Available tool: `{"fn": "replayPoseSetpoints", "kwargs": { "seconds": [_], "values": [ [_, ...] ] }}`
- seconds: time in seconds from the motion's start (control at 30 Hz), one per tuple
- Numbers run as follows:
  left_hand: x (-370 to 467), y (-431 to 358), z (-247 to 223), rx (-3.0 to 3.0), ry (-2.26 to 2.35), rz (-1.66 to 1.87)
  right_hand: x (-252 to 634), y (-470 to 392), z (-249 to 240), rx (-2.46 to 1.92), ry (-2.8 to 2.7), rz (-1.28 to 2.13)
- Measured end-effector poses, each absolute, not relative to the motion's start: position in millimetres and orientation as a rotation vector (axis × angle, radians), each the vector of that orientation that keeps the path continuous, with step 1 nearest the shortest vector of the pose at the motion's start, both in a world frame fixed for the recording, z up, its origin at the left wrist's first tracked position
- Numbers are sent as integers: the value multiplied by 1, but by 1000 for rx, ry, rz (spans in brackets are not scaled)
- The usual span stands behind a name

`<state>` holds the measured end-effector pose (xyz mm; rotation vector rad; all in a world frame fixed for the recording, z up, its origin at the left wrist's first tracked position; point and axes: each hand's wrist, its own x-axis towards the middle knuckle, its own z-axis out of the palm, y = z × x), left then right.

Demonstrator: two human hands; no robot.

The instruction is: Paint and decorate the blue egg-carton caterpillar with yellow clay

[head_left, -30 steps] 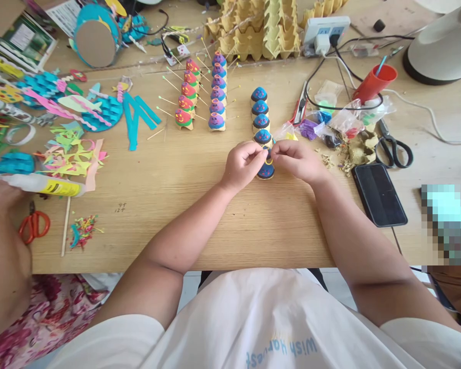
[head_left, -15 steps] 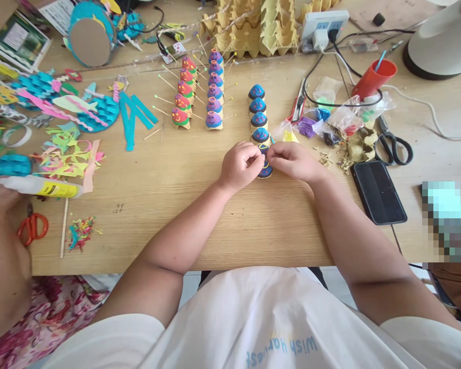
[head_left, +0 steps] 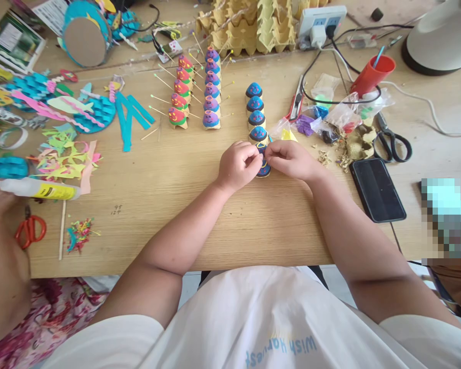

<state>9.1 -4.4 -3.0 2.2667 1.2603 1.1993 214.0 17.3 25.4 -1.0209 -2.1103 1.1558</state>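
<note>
A column of blue clay-covered egg-carton cups (head_left: 256,104) with small faces stands in front of me. My left hand (head_left: 240,165) and my right hand (head_left: 289,160) meet over its near end, one on each side, both with fingers pinched. Yellow clay loops show on the dark blue cup between them. Whatever the fingertips hold is too small to make out. Farther left stand a column of purple and blue cups (head_left: 211,105) and a column of red and green cups (head_left: 179,101), both with pins sticking out.
Right of my hands lie clay bags (head_left: 305,124), a red cutter (head_left: 296,102), black scissors (head_left: 391,139) and a phone (head_left: 378,189). A red cup (head_left: 373,76) stands behind. Paper scraps (head_left: 67,154) and a person's arm (head_left: 3,266) are at left; egg cartons (head_left: 249,25) at the back.
The whole view has shifted slightly, with the things on the table appearing a little farther left. My hands keep nearly the same pinched pose over the near end of the blue column.
</note>
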Motion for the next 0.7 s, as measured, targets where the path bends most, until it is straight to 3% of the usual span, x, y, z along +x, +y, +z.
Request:
{"fn": "replayPoseSetpoints", "kwargs": {
  "seconds": [0.7],
  "values": [
    [11, -3, -3, 1858, 1308, 1324, 214, 16, 28, -1044, -1941, 1179]
  ]
}}
